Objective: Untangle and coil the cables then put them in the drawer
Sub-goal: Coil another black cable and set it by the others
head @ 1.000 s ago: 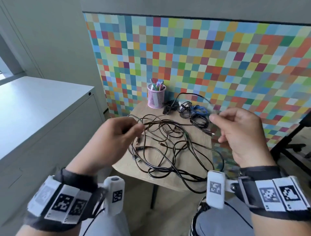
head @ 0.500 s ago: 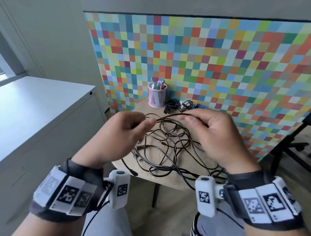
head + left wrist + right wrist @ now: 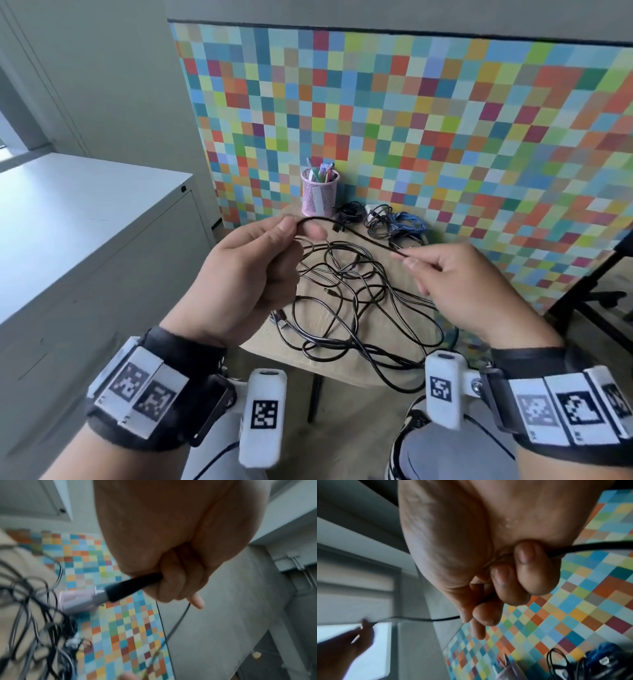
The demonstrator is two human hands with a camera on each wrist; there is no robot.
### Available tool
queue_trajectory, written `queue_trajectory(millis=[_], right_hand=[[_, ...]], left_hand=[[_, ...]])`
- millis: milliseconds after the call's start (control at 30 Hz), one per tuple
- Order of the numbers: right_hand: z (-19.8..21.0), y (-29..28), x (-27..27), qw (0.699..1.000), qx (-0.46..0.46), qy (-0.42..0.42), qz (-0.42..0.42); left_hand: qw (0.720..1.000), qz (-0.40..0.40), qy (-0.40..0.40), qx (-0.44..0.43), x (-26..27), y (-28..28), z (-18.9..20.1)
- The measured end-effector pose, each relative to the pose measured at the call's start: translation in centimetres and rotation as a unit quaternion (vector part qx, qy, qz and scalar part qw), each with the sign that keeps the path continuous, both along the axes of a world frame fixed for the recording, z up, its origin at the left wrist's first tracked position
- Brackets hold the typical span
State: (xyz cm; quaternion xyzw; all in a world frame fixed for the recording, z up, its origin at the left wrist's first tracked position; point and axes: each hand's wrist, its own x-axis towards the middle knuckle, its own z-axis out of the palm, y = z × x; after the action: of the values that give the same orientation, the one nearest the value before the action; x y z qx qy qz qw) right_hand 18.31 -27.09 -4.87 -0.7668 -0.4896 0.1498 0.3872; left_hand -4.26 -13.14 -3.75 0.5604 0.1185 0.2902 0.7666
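Observation:
A tangle of black cables (image 3: 346, 301) lies on the small wooden table (image 3: 346, 368). My left hand (image 3: 270, 253) pinches one black cable (image 3: 363, 236) near its plug end, which loops out past the fingers (image 3: 173, 582); the plug (image 3: 132, 586) shows in the left wrist view. My right hand (image 3: 445, 274) pinches the same cable further along, so a short stretch runs between both hands above the tangle. In the right wrist view the cable (image 3: 590, 549) passes through curled fingers (image 3: 527, 563). No drawer is identifiable.
A pink mesh pen cup (image 3: 319, 193) stands at the table's back. Beside it lie a small black cable bundle (image 3: 349, 214) and a blue and black bundle (image 3: 399, 226). A grey cabinet (image 3: 85, 246) stands left, a checkered panel (image 3: 411, 130) behind, a dark chair base (image 3: 596, 301) right.
Both hands have risen, and the right hand has slid away to the right along the cable. The plug end now loops out past my left fingers.

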Motion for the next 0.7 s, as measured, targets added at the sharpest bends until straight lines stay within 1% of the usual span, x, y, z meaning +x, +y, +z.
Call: queue_trajectory(millis=[67, 133, 200, 267, 333, 367, 467, 500, 533, 567, 600, 633, 667, 700], right_hand=[[-0.7, 0.6, -1.7, 0.999, -0.036, -0.021, 0.026], [-1.3, 1.0, -4.0, 0.993, -0.066, -0.07, 0.067], [-2.1, 1.4, -6.2, 0.983, -0.086, -0.113, 0.117], [-2.5, 1.7, -8.2, 0.968, -0.109, -0.155, 0.164], [-2.6, 1.7, -9.3, 0.956, -0.109, -0.192, 0.191], [-2.5, 1.7, -9.4, 0.955, -0.107, -0.199, 0.192], [-1.6, 1.3, -8.3, 0.963, -0.101, -0.184, 0.167], [-1.2, 1.1, -7.7, 0.966, -0.097, -0.178, 0.159], [-0.7, 0.8, -7.3, 0.97, -0.086, -0.17, 0.153], [-0.1, 0.5, -6.8, 0.973, -0.075, -0.161, 0.148], [0.3, 0.3, -6.4, 0.975, -0.065, -0.154, 0.144], [0.6, 0.0, -5.9, 0.978, -0.059, -0.145, 0.141], [0.9, -0.2, -5.3, 0.981, -0.051, -0.133, 0.135], [1.2, -0.3, -4.7, 0.985, -0.033, -0.113, 0.127]], left_hand=[[0.999, 0.006, -0.037, -0.011, 0.4, -0.5, 0.3], [0.997, 0.057, -0.049, -0.004, 1.1, -1.0, 0.4], [0.993, 0.108, -0.044, 0.028, 1.9, -1.6, 0.4], [0.991, 0.122, -0.021, 0.06, 2.6, -2.1, 0.0], [0.991, 0.107, 0.011, 0.079, 2.9, -2.6, -0.5], [0.989, 0.101, 0.041, 0.103, 3.0, -2.7, -0.9], [0.962, 0.085, 0.15, 0.21, 2.6, -2.2, -2.0], [0.945, 0.075, 0.186, 0.259, 2.4, -1.9, -2.3], [0.914, 0.068, 0.223, 0.332, 2.1, -1.6, -2.4], [0.878, 0.046, 0.26, 0.4, 1.8, -1.5, -2.2], [0.849, 0.011, 0.293, 0.439, 1.6, -1.4, -2.1], [0.846, -0.028, 0.309, 0.434, 1.4, -1.5, -1.8], [0.859, -0.061, 0.309, 0.404, 1.3, -1.6, -1.6], [0.88, -0.083, 0.297, 0.362, 1.2, -1.6, -1.5]])
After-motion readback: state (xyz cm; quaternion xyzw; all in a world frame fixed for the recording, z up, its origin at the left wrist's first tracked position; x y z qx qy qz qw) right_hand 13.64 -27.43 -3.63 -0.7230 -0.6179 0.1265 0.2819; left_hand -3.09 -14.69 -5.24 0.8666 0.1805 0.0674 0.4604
